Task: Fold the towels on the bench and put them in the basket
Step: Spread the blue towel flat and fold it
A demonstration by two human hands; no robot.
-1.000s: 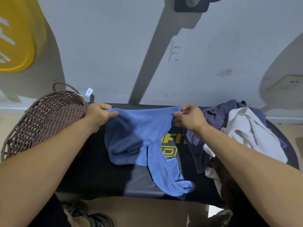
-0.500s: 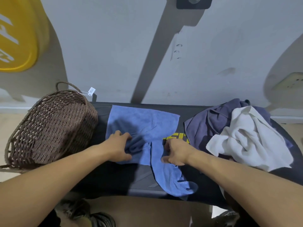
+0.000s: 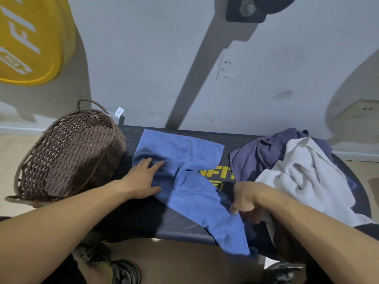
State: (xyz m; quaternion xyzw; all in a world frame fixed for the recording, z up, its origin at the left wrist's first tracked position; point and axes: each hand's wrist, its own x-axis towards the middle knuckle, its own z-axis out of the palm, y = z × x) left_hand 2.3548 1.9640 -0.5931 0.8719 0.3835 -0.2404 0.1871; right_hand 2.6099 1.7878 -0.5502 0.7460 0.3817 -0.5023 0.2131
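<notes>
Nearest the person, the blue towel [image 3: 184,181] hangs one corner over the front edge of the bench [image 3: 131,218]. The right hand [image 3: 245,198] pinches the towel's near right edge with curled fingers. The left hand [image 3: 143,177] presses flat and spread on its left part. Left of the towel sits the basket [image 3: 67,156]; right of it, a purple towel [image 3: 258,158] under a white towel [image 3: 303,177].
</notes>
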